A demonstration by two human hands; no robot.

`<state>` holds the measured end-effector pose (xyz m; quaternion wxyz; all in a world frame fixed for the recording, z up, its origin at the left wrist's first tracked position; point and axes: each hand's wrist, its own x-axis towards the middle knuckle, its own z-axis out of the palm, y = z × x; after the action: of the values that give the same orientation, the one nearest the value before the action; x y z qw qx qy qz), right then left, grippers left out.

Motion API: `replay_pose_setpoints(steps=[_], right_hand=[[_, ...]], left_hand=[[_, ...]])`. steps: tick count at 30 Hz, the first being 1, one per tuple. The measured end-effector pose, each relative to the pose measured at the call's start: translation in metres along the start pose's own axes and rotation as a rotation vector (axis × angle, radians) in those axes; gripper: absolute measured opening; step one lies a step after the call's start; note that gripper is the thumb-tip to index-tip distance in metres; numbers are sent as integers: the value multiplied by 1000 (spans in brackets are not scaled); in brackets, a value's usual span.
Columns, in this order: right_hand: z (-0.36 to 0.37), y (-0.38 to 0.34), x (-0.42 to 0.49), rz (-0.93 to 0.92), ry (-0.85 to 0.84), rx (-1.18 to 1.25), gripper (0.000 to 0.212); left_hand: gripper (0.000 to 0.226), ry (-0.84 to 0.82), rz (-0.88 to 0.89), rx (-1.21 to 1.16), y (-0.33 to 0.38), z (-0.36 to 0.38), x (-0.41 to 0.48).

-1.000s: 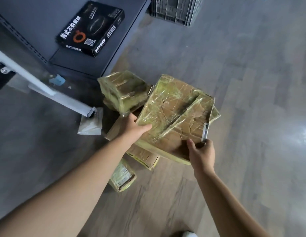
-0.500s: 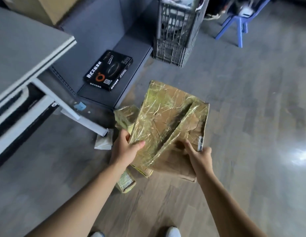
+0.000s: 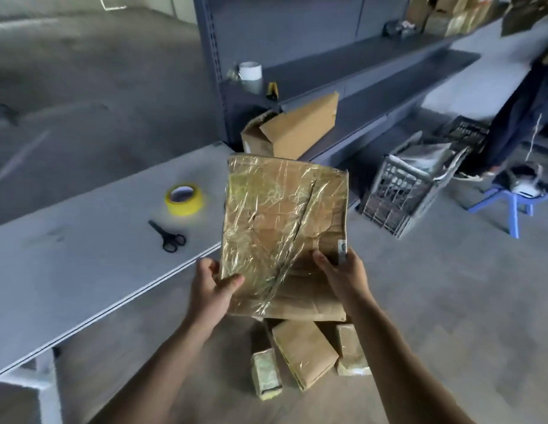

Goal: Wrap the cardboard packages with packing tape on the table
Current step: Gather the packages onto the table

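Desk (image 3: pixel 67 270) sat to the left, w/ yellow tape roll (image 3: pixel 184 199) and black scissors (image 3: pixel 168 237) near each other, both back from its near edge. Past the desk's far end: open brown carton (image 3: pixel 297 130) against grey shelf rack (image 3: pixel 358 65), white roll (image 3: pixel 250 71) on a shelf above. Right side: grey crate (image 3: pixel 398 197) on floor (image 3: pixel 450 301), blue stool (image 3: pixel 511 209) beyond it. Three wrapped pkgs (image 3: pixel 303 351) bunched on the floor below the held one.

Desk's near edge ran diagonally, lower left to centre. Wide bare desk surface nearer than the scissors; bare floor right of the arms.

Cardboard package (image 3: pixel 275 228) was held in the air just off the desk's edge, not resting on it. Broad face toward camera, long axis pointing away from the person. Shiny film covered the left part, lower right was bare cardboard, w/ a diagonal crease between them. Left grip (image 3: pixel 213 289) pinched the lower-left edge, thumb on the face. Right grip (image 3: pixel 343 275) pinched the right edge low down, thumb on top.
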<state>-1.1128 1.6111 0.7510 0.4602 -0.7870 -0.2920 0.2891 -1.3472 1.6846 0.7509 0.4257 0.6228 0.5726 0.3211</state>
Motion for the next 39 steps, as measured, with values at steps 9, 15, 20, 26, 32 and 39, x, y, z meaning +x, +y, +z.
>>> replay_pose_setpoints(steps=[9, 15, 20, 26, 32, 39], right_hand=[[143, -164, -47, -338, -113, -173, 52], [253, -241, -87, -463, -172, -318, 55], [338, -281, -119, -522, -203, -419, 55], [415, -314, -133, -588, -290, -543, 56], [490, -327, -123, -459, -543, -484, 55], [587, -328, -94, -477, -730, -534, 49]], left_hand=[[117, 239, -37, 237, 17, -160, 36], [130, 371, -63, 255, -28, -270, 69], [118, 384, -166, 276, -71, -352, 95], [106, 391, -337, 202, -110, -414, 113], [108, 531, -394, 172, -144, -464, 127], [85, 542, -530, 288, -171, -515, 166]])
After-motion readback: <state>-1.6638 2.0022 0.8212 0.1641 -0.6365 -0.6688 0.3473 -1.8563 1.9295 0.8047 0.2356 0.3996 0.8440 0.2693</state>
